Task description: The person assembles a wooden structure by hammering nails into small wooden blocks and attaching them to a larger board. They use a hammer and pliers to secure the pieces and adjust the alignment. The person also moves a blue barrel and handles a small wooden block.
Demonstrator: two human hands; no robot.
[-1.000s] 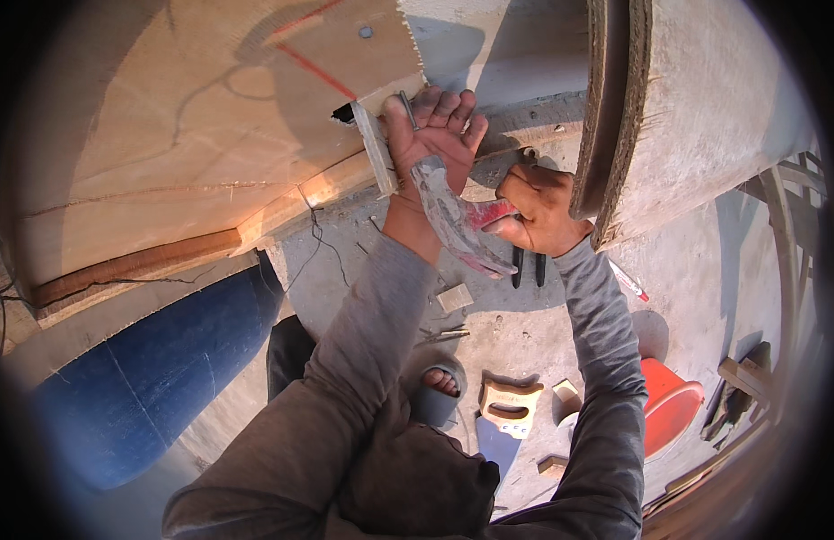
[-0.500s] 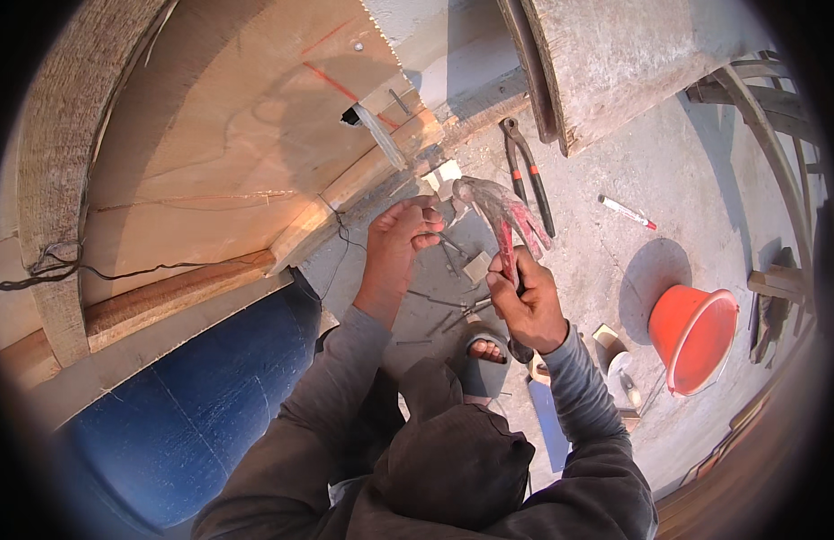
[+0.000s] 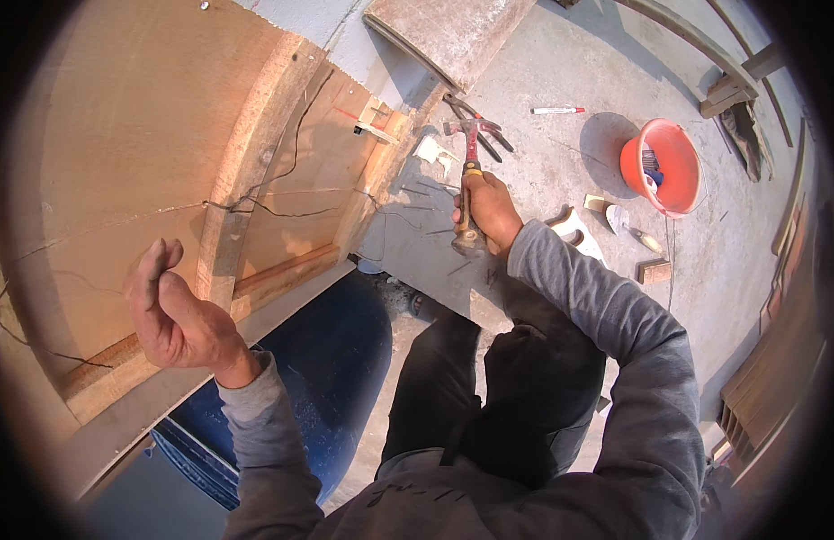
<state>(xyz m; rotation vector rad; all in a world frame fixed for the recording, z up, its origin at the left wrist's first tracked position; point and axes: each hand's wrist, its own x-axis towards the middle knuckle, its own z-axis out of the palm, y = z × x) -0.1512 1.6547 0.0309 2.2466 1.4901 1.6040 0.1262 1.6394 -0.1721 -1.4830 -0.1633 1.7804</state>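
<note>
Claw hammer [image 3: 472,155] with a worn metal head, a red neck, a yellow band and a dark butt end is clamped in my right hand [image 3: 494,212], the fingers wrapped around its handle; on my head feed its head points away from me, beyond the knuckles, and the butt hangs just below the grip. Past that hand, partly behind the hammer head, I have dark metal pincers [image 3: 462,106] with their handles spread, lying on the grey concrete floor [image 3: 543,166]. Farther out and to the hand's right I see a slim white marker with a red cap [image 3: 557,111], then an orange-red plastic bucket [image 3: 629,166] with things inside. Nearer on the right, beside the sleeve, lies a handsaw with a pale looped handle [image 3: 588,243], and past it a small brown wooden block [image 3: 654,271]. Well apart from the hammer, I have the left hand [image 3: 188,310] raised with its fingers bent close together; I cannot tell whether they pinch anything. Behind that hand stands a broad tan plywood panel [image 3: 120,135] with a timber batten [image 3: 242,157] to the hand's right, and a dark blue plastic barrel [image 3: 331,360] sits below and to its right, partly behind the forearm.
</note>
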